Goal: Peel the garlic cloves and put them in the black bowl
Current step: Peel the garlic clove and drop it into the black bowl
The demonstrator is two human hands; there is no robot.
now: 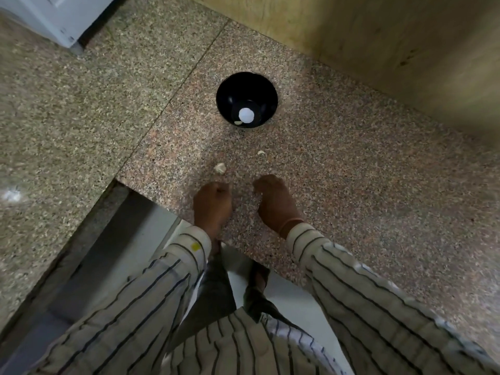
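A garlic clove (220,168) lies on the granite surface (351,185) just ahead of the left hand (212,201), which is the nearer one. A smaller piece (261,152) lies ahead of the right hand (273,198). Both grips are curled, and it cannot be told whether either pinches anything. The black bowl (243,87) stands farther ahead with a pale clove (238,122) inside, and the path to it is unobstructed.

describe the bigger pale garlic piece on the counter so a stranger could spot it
Find the black bowl on the speckled granite counter, then come toward the person. The garlic piece lies just beyond the left hand. It is the larger, lumpier pale bit; the smaller curved bit sits further right, nearer the bowl.
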